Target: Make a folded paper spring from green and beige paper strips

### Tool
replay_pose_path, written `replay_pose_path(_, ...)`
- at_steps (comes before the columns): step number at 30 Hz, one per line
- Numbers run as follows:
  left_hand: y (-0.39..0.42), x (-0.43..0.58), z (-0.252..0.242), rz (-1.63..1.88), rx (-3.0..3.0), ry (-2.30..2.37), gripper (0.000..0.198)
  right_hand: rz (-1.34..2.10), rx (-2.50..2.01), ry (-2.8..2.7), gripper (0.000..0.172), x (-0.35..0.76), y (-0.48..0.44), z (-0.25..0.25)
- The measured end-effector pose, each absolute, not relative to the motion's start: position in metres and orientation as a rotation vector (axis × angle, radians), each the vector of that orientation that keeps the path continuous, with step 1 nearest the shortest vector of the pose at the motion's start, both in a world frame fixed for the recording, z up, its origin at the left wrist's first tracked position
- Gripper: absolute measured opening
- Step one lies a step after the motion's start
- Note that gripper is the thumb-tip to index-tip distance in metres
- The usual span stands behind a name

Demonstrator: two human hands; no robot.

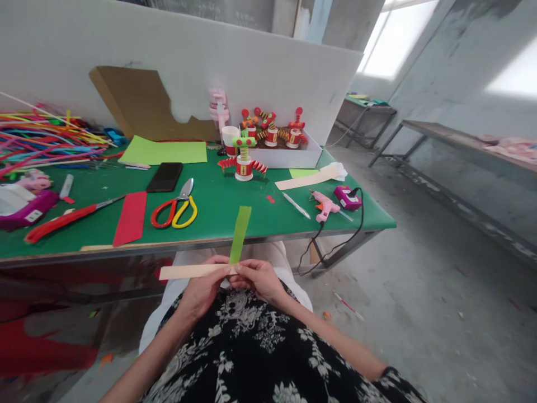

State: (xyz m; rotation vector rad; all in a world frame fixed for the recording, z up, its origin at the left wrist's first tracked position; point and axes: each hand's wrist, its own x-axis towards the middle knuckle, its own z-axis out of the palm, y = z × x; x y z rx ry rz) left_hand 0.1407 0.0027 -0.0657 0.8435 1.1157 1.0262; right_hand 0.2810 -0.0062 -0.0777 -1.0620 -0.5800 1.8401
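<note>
Over my lap, in front of the table edge, my left hand [208, 286] pinches a pale cream paper strip [180, 272] that points left. My right hand [259, 281] is closed at the spot where this strip meets a green paper strip [240, 232], which stands out away from me. The two strips cross at about a right angle between my fingertips. Whether they are stuck together is hidden by the fingers. Beyond them on the table stands a paper-cup figure [244, 168] with folded red arms and a green head.
On the green table [210, 207] lie scissors [178, 207], red paper [130, 218], a phone [165, 177], a red-handled tool [62, 222], a pen [296, 205] and a pink glue gun [324, 206] with a cord. A white box [289, 157] holds several similar figures. Colourful pipe cleaners [46, 140] lie left.
</note>
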Motion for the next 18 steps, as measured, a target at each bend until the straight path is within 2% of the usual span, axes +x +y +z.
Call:
replay_pose_path(7, 0.004, 0.141, -0.06, 0.976, 0.918, 1.108, 0.033, 1.753, -1.13, -0.601, 0.032, 0.282, -0.005, -0.078)
replay_pose_path(14, -0.012, 0.114, -0.039, 0.669, 1.134, 1.155, 0.041, 1.497, -1.114, -0.435, 0.035, 0.292, -0.001, -0.067)
replay_pose_path(18, -0.005, 0.098, -0.016, 0.974, 1.644, 1.342, 0.025, 1.598, -1.131, -0.489, 0.04, 0.287, -0.004, -0.069)
